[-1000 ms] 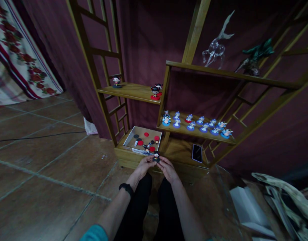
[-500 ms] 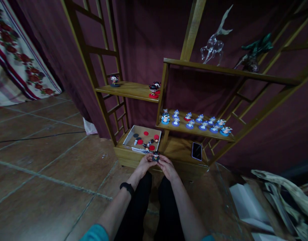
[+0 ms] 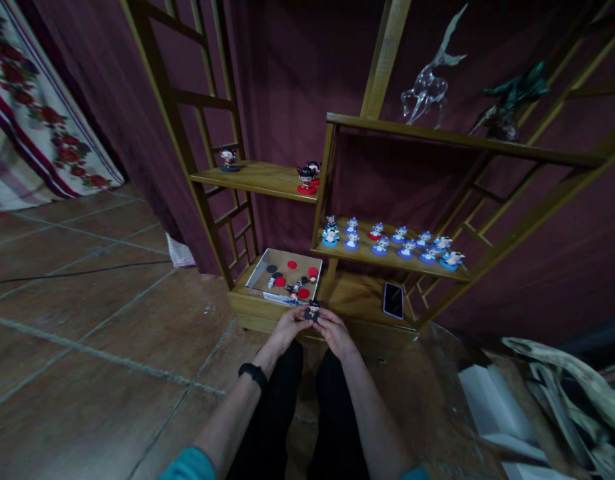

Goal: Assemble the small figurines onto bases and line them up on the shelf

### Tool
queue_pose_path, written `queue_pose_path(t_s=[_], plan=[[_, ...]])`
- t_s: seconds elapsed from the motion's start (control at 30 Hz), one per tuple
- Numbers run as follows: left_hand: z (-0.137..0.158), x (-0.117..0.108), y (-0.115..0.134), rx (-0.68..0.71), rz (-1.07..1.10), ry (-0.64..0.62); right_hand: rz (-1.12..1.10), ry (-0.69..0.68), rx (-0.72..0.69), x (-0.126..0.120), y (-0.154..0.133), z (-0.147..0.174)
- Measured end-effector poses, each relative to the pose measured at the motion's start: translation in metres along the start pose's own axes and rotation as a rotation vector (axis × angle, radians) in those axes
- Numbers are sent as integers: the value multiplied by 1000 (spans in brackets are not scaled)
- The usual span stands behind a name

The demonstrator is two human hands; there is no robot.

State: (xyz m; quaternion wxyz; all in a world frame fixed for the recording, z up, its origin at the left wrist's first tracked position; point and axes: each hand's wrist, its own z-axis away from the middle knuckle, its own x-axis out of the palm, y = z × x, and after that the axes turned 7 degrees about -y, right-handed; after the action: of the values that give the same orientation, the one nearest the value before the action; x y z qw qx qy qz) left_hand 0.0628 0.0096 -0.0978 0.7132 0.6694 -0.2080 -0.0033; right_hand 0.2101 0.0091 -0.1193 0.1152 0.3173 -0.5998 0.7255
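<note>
My left hand and my right hand meet in front of me and together hold a small dark-haired figurine on a dark base. Just beyond them a shallow cardboard box sits on the bottom shelf, holding red and black round bases and a few loose figurine parts. A row of several blue-based figurines stands on the middle shelf. Two red-based figurines and a single dark-based one stand on the left shelf.
A wooden shelf unit stands against a dark red curtain. A phone lies on the bottom shelf. A glass deer and a green sculpture stand on top. White boxes and paper lie right; a cable crosses the tiled floor.
Both hands with the figurine have stayed together and risen slightly toward the box. The view has shifted a little.
</note>
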Motion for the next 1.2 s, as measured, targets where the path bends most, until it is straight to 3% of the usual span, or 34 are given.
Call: queue_pose_path(t_s=[0.47,0.93,1.2], plan=[[1,1,-2,-18,27,98,-41,34,2,1,0,-1],[0,-4,1,-136,205,-64,14,26,-31,3,-2,2],[6,0,10,-115,148,-136,56,37,-3,4,-4,3]])
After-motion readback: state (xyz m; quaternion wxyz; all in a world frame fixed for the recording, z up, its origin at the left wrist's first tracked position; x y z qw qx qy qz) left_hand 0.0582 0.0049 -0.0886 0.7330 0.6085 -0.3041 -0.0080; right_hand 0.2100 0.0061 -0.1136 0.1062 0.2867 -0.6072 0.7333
